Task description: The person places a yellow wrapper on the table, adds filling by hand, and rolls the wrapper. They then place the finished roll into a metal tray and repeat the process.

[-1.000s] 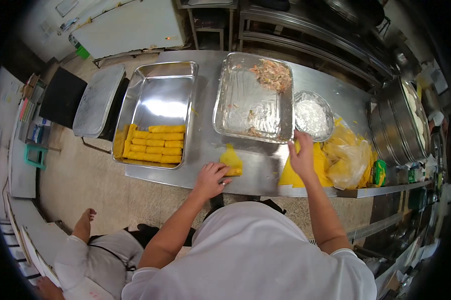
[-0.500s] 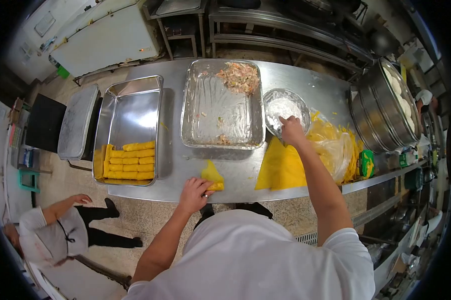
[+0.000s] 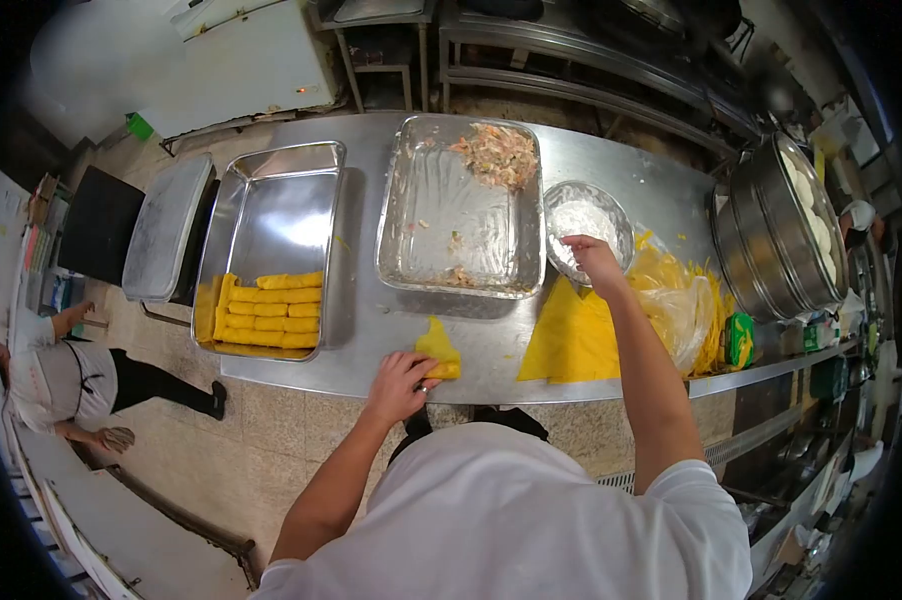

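On the front edge of the steel table, my left hand [image 3: 399, 386] curls over the left end of a partly rolled yellow wrapper roll [image 3: 444, 369]. The wrapper's pointed flap [image 3: 434, 340] lies flat, facing away from me. My right hand [image 3: 597, 264] is over the near rim of a metal bowl [image 3: 619, 217] of white paste [image 3: 579, 220]. Its index finger stretches out and nothing shows in it; the other fingers are partly hidden. Below that hand lies a stack of yellow wrapper sheets [image 3: 571, 345]. Finished yellow rolls [image 3: 274, 310] line the near part of a steel tray [image 3: 338, 215].
A second tray [image 3: 383, 240] holds chopped filling [image 3: 498, 156] in its far right corner. Plastic bags [image 3: 676, 310] and yellow shreds lie right of the sheets. Stacked steamers [image 3: 771, 240] stand at the right end. A co-worker [image 3: 66, 380] is at the left.
My right hand has lifted slightly from the paste toward the bowl's near side. My left hand stays on the roll. The view has shifted a little, and the co-worker has moved farther left.
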Motion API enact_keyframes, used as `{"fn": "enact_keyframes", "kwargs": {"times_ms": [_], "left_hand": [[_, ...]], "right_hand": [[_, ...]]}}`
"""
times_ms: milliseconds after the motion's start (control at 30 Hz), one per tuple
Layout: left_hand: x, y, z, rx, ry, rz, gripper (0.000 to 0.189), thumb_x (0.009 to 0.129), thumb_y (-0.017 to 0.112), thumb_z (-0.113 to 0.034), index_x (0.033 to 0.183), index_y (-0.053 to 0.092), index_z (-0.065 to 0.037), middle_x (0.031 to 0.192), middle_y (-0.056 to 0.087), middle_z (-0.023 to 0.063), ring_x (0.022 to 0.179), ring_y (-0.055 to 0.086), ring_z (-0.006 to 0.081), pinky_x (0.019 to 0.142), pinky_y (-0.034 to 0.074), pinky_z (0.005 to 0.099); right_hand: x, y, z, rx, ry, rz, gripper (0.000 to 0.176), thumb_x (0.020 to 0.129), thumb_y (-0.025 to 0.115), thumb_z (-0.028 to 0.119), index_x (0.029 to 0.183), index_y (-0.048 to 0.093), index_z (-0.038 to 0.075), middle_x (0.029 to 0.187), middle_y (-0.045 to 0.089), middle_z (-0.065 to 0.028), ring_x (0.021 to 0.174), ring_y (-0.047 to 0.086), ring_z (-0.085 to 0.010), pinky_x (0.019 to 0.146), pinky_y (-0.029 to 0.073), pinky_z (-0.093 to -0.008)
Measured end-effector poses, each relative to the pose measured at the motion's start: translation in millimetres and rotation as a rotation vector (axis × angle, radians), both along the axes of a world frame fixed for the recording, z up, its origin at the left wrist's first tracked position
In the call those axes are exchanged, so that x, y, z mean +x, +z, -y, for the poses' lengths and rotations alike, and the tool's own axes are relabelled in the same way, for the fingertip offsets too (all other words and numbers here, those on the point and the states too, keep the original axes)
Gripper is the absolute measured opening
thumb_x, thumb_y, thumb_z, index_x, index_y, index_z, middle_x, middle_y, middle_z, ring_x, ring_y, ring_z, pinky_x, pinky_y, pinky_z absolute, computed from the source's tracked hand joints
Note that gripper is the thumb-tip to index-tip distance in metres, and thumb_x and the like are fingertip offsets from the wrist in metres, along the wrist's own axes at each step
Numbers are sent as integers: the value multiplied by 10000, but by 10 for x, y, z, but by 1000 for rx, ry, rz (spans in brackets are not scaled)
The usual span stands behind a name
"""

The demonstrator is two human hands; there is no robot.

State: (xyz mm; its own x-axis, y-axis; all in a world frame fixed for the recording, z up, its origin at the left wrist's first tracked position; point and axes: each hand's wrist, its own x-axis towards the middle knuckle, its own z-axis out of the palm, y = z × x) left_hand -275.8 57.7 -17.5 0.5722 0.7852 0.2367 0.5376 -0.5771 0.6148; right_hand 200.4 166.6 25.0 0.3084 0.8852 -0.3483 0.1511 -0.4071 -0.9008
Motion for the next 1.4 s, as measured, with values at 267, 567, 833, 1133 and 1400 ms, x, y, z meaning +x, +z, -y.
{"fn": "enact_keyframes", "kwargs": {"times_ms": [267,567,833,1133,1400], "left_hand": [[-29,-55,13,15,-6,27,380,924,813,-239,1285,754,-139,1261,696,80,1148,629,344,1010,492,487],[-56,-66,15,20,-16,-21,375,952,779,-305,1298,755,-162,1279,692,58,1216,619,301,1033,485,469],[-66,-51,-2,10,-18,-19,377,959,773,-323,1301,758,-166,1278,694,60,1221,613,294,1044,482,467],[-36,-90,-12,15,-13,37,372,915,818,-287,1260,765,-156,1258,689,84,1193,618,342,1035,493,487],[-16,-104,16,4,2,13,381,931,811,-329,1273,766,-168,1310,679,97,1230,606,349,1064,491,488]], "right_hand": [[-1328,476,1021,259,535,300,579,907,584,-83,1415,738,149,1133,632,-95,1045,608,-251,951,510,-358],[-2305,65,922,310,1094,1278,693,948,656,146,1620,551,281,1287,582,-117,1246,566,-311,1050,474,-444],[-2303,111,793,279,1200,1288,698,960,654,165,1633,526,299,1282,577,-120,1224,565,-305,1025,482,-432],[-2184,39,768,329,916,1080,680,894,679,73,1559,612,195,1201,609,-142,1172,609,-347,981,535,-457],[-1027,362,459,370,182,871,595,846,613,-57,1426,705,41,1112,650,-275,1048,637,-460,947,538,-526]]}}
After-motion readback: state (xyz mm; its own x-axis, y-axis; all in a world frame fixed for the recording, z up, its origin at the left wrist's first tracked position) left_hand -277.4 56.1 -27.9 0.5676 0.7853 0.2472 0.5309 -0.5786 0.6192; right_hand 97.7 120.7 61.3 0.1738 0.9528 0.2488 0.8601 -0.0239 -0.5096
